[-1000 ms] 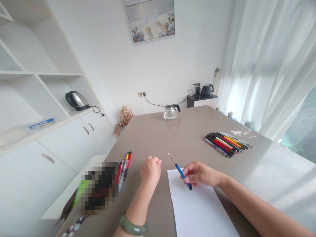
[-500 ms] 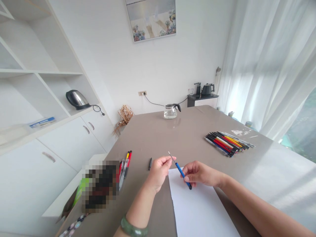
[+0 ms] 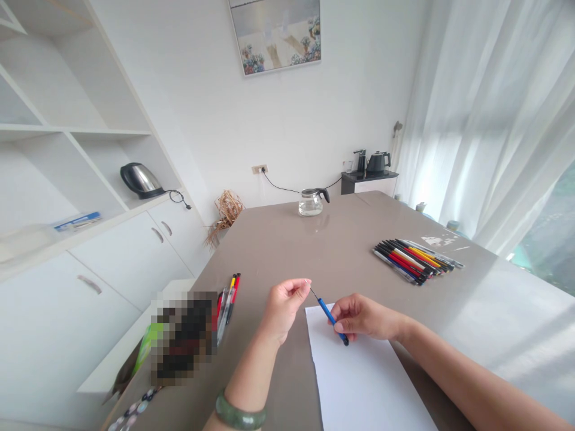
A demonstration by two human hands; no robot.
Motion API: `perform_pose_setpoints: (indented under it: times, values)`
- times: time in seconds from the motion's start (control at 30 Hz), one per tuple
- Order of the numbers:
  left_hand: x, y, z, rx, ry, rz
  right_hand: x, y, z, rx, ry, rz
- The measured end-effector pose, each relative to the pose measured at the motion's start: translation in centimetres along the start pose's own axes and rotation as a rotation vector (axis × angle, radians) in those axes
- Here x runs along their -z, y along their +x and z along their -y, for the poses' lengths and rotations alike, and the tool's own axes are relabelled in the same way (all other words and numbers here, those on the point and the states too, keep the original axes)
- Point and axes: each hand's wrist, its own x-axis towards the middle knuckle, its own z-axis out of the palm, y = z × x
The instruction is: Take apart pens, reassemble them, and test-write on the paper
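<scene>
My right hand (image 3: 359, 316) is closed on a blue pen (image 3: 330, 315), held slanted over the top left corner of a white sheet of paper (image 3: 359, 383). A thin refill sticks out of the pen toward the upper left. My left hand (image 3: 283, 305), with a green bangle on its wrist, pinches the tip of that refill between thumb and fingers. Both hands hover just above the grey-brown table (image 3: 323, 251).
A row of several black, red and yellow pens (image 3: 415, 256) lies at the right. A few more pens (image 3: 227, 302) lie at the left, beside a blurred-out object at the table edge. A glass pot (image 3: 311, 202) stands at the far edge. White cabinets are on the left.
My left hand came from the table, where it left a small black piece, to the refill tip and now pinches it. That piece is now out of sight. The right hand barely moved.
</scene>
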Motion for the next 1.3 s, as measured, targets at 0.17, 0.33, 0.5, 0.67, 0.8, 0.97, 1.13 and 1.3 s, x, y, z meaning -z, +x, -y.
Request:
perform_pose_setpoints:
  times: [0.17,0.33,0.5,0.67,0.8,0.97,1.13,1.3]
  values:
    - [-0.3,-0.3,0.1,-0.045,0.058,0.140,-0.1,0.0,0.1,-0.004,0.007,0.003]
    - [0.6,0.3,-0.1,-0.114,-0.030,-0.006,-0.1,-0.1,0.0,-0.009,-0.014,0.008]
    - [3.6,2.0,-0.7,-0.091,0.133,-0.262,0.1,-0.1,-0.1,-0.046,-0.001,0.001]
    - [3.3,4.1,0.5,-0.019,0.354,-0.187,0.3,-0.3,0.1,-0.038,-0.022,0.000]
    - [1.2,5.9,2.1,0.045,0.555,-0.136,0.3,-0.5,0.3,-0.024,-0.015,-0.001]
    - [0.0,7.4,3.0,0.113,0.781,-0.105,0.4,-0.5,0.3,-0.003,0.005,-0.009]
    - [-0.1,7.7,3.5,0.142,0.958,-0.114,0.4,-0.5,0.4,-0.013,0.018,-0.022]
    - [0.2,7.2,3.7,0.141,1.030,-0.123,0.4,-0.5,0.5,-0.024,0.018,-0.033]
